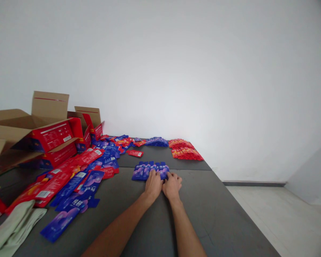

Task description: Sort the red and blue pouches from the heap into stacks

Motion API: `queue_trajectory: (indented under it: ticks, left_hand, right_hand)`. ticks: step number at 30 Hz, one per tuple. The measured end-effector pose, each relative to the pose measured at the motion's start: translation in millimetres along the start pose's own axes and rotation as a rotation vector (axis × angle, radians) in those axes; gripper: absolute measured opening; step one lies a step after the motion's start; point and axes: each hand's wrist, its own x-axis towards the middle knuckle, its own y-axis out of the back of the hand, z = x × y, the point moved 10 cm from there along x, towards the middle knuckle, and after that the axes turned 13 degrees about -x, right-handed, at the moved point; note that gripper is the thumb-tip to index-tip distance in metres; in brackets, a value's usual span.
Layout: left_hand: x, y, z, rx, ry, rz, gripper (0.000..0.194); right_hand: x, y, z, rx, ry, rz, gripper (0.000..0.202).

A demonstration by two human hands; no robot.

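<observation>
A short row of overlapping blue flat cartons (139, 172) with white lettering lies on the dark table in front of me. My left hand (153, 185) rests on the row's near edge, its fingers bent down over the middle cartons. Close beside it, my right hand (173, 185) has thumb and fingers curled about the near right corner of the last carton. The thumbs are almost touching. My palms hide the lower edges of some cartons, so how firmly each hand grips is hard to see.
Loose red and blue cartons (92, 184) spread over the table's left side, beside open cardboard boxes (53, 135) and a pale cloth (14, 228). Behind the row are a blue stack (157, 142) and red stacks (186, 153). One red carton (135, 153) lies apart. A wall stands behind.
</observation>
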Motion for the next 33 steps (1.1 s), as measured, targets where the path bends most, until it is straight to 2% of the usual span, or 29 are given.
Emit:
queue_trajectory:
  ticks: [4, 9, 15, 20, 24, 29, 33]
  left_hand:
    - [-9, 14.9, -3, 0.011, -0.041, 0.024, 0.041]
    - [-26, 44.3, -28, 0.067, 0.019, 0.08, 0.043]
    - [-51, 100.8, -57, 0.222, 0.108, 0.156, 0.042]
    - [-75, 155.2, -83, 0.361, 0.159, 0.245, 0.04]
    - [-95, 191.6, -105, 0.439, 0.17, 0.324, 0.04]
    - [-122, 230.0, -135, 0.552, 0.28, 0.408, 0.043]
    - [-137, 241.3, -153, 0.571, 0.364, 0.408, 0.045]
  right_hand:
    - [-7, 5, -16, -0.002, 0.052, 0.062, 0.055]
    - [-23, -2, -50, 0.003, 0.184, 0.072, 0.053]
    - [-50, -6, -105, 0.025, 0.356, 0.081, 0.055]
    - [-81, -19, -160, 0.032, 0.509, 0.013, 0.054]
    - [-108, -29, -205, 0.068, 0.599, -0.047, 0.055]
    - [-137, -30, -252, 0.138, 0.645, -0.095, 0.053]
    - [-149, -30, -270, 0.183, 0.656, -0.099, 0.046]
